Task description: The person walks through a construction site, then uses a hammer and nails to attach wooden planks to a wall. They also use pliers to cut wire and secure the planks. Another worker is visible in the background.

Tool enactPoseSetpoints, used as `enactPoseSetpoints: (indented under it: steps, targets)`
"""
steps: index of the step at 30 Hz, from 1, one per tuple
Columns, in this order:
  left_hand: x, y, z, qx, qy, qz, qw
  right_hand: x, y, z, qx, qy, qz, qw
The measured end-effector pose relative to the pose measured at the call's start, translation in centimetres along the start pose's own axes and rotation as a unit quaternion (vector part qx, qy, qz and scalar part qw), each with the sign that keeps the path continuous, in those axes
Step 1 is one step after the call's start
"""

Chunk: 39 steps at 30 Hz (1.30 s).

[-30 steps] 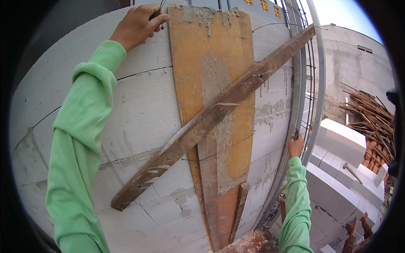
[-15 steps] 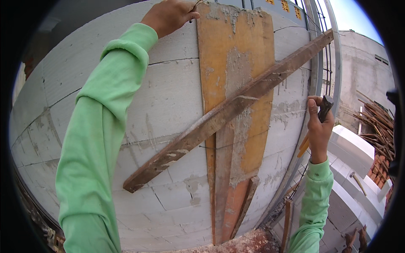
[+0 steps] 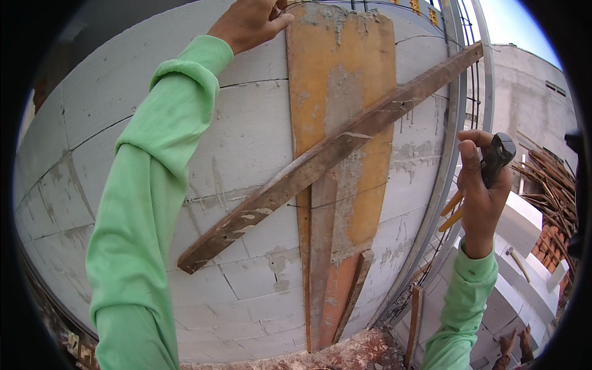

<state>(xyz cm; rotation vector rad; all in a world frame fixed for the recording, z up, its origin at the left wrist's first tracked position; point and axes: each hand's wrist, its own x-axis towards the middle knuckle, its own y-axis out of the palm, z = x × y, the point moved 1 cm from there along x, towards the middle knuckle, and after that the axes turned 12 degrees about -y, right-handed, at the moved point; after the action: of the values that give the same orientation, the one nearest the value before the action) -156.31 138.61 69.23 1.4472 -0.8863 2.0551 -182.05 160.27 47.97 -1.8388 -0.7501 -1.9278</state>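
Observation:
High up at the left, my left hand (image 3: 251, 26) is closed in a pinch on a thin tie wire (image 3: 302, 2), beside the top left corner of a yellow formwork board (image 3: 308, 68). My right hand (image 3: 478, 203) is wrapped round a pair of end-cutting pincers (image 3: 497, 157), dark head up and yellow handles sticking out below the palm. It is held right of the board, in front of a metal post. A rough wooden batten (image 3: 277, 188) slants across the board, and a thin wire crosses lower down.
Pale block wall (image 3: 246, 135) flanks the board. Upright metal posts (image 3: 453, 123) and rebar stand at the right. Beyond them lie white blocks (image 3: 518, 225), a hammer (image 3: 519, 265) and a timber pile (image 3: 546, 179). Another person's hands (image 3: 524, 345) show at lower right.
My right hand has moved right and come nearer with the pincers, turning so that both handles show. My left hand stays by the board's top corner, where more wire now shows.

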Motion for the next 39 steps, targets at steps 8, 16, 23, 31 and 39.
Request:
enactPoseSetpoints:
  steps: [8,16,23,31,39]
  targets:
    - [-0.6,1.5,0.6,0.003,-0.028,-0.005,1.000,-0.2,-1.1,1.5,0.036,0.002,-0.011,0.999]
    - [-1.3,2.3,-0.5,-0.038,0.019,-0.127,0.991,-0.7,-2.4,1.8,0.006,-0.024,0.006,1.000]
    - [-1.1,2.1,-0.6,0.001,-0.008,-0.082,0.997,0.9,-2.3,0.7,-0.031,-0.036,-0.023,0.999]
    - [-1.2,2.1,-1.8,0.044,-0.001,-0.052,0.998,3.1,-1.6,-2.8,-0.011,0.018,-0.039,0.999]
    - [-0.8,2.0,-1.6,0.028,0.070,-0.084,0.994,8.5,1.1,-8.8,-0.150,-0.063,-0.042,0.986]
